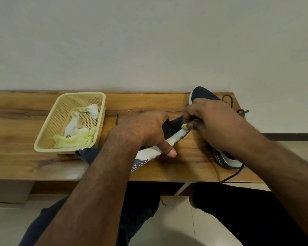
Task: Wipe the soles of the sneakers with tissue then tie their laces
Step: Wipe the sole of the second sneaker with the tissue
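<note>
A dark sneaker (174,127) lies on its side on the wooden table (25,121), its white sole (169,140) turned toward me. My left hand (148,130) grips this sneaker from above, thumb resting by the sole. My right hand (212,119) pinches a small yellowish wad of tissue (184,126) against the sole's front end. A second dark sneaker (203,94) stands at the table's right end, mostly hidden behind my right hand, its heel (226,161) near the front edge. Its dark laces (229,101) lie loose.
A cream plastic basket (48,125) on the table's left holds crumpled white and yellow tissues (76,134). A wall rises right behind the table. A loose lace end (231,176) hangs over the front edge. My legs are below the table.
</note>
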